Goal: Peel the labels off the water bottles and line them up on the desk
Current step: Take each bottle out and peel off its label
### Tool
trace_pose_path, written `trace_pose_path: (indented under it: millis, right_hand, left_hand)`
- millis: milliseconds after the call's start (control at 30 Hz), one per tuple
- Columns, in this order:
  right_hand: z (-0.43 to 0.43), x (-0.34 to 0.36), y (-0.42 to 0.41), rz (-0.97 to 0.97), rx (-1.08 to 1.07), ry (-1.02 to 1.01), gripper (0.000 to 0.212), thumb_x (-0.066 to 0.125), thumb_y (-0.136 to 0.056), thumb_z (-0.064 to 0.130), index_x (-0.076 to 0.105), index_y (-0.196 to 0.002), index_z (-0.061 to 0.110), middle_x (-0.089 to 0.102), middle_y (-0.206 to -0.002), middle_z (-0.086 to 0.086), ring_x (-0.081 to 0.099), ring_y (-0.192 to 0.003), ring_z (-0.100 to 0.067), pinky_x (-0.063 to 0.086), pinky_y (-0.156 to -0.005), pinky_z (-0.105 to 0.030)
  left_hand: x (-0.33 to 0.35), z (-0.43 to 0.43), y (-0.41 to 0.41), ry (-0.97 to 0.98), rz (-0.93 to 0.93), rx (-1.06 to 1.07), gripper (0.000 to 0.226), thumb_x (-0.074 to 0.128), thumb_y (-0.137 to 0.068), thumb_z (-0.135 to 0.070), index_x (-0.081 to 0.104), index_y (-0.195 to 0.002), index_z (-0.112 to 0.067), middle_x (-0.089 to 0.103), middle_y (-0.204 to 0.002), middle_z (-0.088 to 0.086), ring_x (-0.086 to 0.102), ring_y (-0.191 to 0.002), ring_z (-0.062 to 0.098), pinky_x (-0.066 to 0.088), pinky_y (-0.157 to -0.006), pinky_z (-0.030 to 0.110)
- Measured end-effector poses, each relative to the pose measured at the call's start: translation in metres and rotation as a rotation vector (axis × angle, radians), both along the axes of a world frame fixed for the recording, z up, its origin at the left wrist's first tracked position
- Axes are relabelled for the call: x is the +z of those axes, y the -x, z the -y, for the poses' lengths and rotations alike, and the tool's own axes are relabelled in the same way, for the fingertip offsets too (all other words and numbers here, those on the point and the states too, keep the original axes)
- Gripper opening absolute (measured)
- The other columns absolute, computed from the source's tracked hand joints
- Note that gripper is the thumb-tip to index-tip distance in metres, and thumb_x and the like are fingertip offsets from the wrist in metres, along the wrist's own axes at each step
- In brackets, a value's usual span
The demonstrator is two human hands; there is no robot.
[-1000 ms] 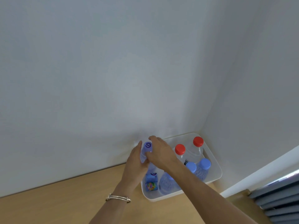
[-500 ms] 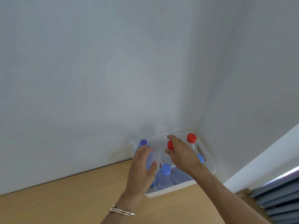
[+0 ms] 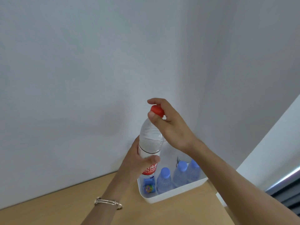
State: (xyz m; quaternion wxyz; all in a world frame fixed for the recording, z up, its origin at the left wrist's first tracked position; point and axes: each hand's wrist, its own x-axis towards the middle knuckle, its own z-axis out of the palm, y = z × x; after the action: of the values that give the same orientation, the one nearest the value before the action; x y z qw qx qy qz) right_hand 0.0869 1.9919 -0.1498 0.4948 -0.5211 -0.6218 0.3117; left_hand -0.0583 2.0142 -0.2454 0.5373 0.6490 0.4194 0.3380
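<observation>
The right hand (image 3: pixel 170 127) pinched the red cap (image 3: pixel 157 111) of a clear water bottle (image 3: pixel 150 140), with the thumb under the cap and a finger curled over the top. The left hand (image 3: pixel 138 161) was wrapped around the middle of the same bottle, its thumb pressed across the red and white label (image 3: pixel 150 169). The bottle stood nearly upright, held up in the air above the left end of a white tub (image 3: pixel 170 194). A thin silver bracelet (image 3: pixel 108 202) sat on the left wrist. Inside the tub stood three bottles with blue caps (image 3: pixel 164 181), close together, and a small blue pack (image 3: pixel 148 185) with bright colours on it lay in the near left corner. The tub rested on a pale wooden surface (image 3: pixel 65 208), pushed into the corner where two white walls (image 3: pixel 81 78) met.
</observation>
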Motion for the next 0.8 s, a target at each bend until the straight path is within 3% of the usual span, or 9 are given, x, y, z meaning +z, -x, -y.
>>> trace_pose_path:
  millis: [67, 133, 267, 433, 533, 600, 800]
  right_hand:
    - [-0.002, 0.002, 0.003, -0.102, 0.022, -0.007, 0.028, 0.049, -0.097, 0.027, 0.045, -0.122, 0.038, 0.054, -0.093, 0.013, 0.055, -0.092, -0.002, 0.043, -0.089, -0.022]
    - [-0.005, 0.001, 0.007, -0.237, 0.053, 0.000, 0.027, 0.048, -0.098, 0.024, 0.045, -0.122, 0.036, 0.057, -0.093, 0.007, 0.060, -0.094, -0.008, 0.049, -0.091, -0.032]
    - [-0.008, -0.008, 0.012, -0.485, 0.050, 0.084, 0.024, 0.046, -0.099, 0.019, 0.050, -0.122, 0.026, 0.061, -0.088, 0.001, 0.063, -0.084, -0.014, 0.054, -0.081, -0.033]
    - [-0.003, -0.027, 0.021, -0.513, -0.017, 0.170, 0.033, 0.047, -0.098, 0.029, 0.046, -0.130, 0.024, 0.064, -0.104, 0.000, 0.067, -0.098, -0.022, 0.052, -0.091, -0.037]
    - [0.011, -0.045, 0.026, -0.393, -0.025, 0.219, 0.050, 0.046, -0.092, 0.048, 0.039, -0.138, 0.032, 0.061, -0.123, 0.006, 0.060, -0.114, -0.016, 0.048, -0.100, -0.040]
    - [0.023, -0.058, 0.029, -0.366, -0.016, 0.248, 0.055, 0.044, -0.089, 0.056, 0.038, -0.140, 0.036, 0.058, -0.130, 0.011, 0.059, -0.115, -0.008, 0.046, -0.103, -0.039]
    - [0.056, -0.087, 0.038, -0.495, 0.038, 0.261, 0.045, 0.045, -0.087, 0.051, 0.045, -0.130, 0.038, 0.066, -0.119, 0.007, 0.065, -0.107, -0.010, 0.053, -0.093, -0.032]
  left_hand:
    - [0.006, 0.004, 0.010, 0.045, 0.068, -0.113, 0.082, 0.084, -0.037, -0.051, 0.055, -0.110, -0.029, 0.073, -0.096, -0.020, 0.068, -0.090, 0.000, 0.052, -0.069, 0.013]
    - [0.008, 0.008, 0.019, 0.095, 0.129, -0.183, 0.097, 0.088, -0.038, -0.059, 0.055, -0.119, -0.018, 0.073, -0.109, -0.002, 0.069, -0.100, 0.017, 0.054, -0.077, 0.024]
    - [0.003, 0.028, 0.025, 0.261, 0.275, -0.265, 0.099, 0.088, -0.042, -0.057, 0.053, -0.121, -0.010, 0.071, -0.108, 0.014, 0.069, -0.096, 0.032, 0.056, -0.077, 0.038]
    - [0.001, 0.054, 0.017, 0.253, 0.283, -0.044, 0.081, 0.085, -0.043, -0.058, 0.061, -0.110, -0.019, 0.075, -0.092, 0.009, 0.073, -0.080, 0.025, 0.056, -0.066, 0.031]
    - [0.004, 0.059, 0.010, 0.227, 0.317, 0.050, 0.053, 0.072, -0.065, -0.050, 0.061, -0.111, -0.025, 0.075, -0.096, 0.006, 0.073, -0.082, 0.022, 0.057, -0.065, 0.028]
    - [0.006, 0.058, 0.006, 0.174, 0.315, 0.091, 0.040, 0.065, -0.083, -0.048, 0.059, -0.117, -0.028, 0.074, -0.102, 0.002, 0.072, -0.089, 0.018, 0.058, -0.071, 0.027]
    - [0.002, 0.068, 0.003, 0.062, 0.284, 0.168, 0.039, 0.051, -0.092, -0.043, 0.055, -0.128, -0.032, 0.072, -0.106, -0.012, 0.069, -0.097, 0.008, 0.056, -0.076, 0.023]
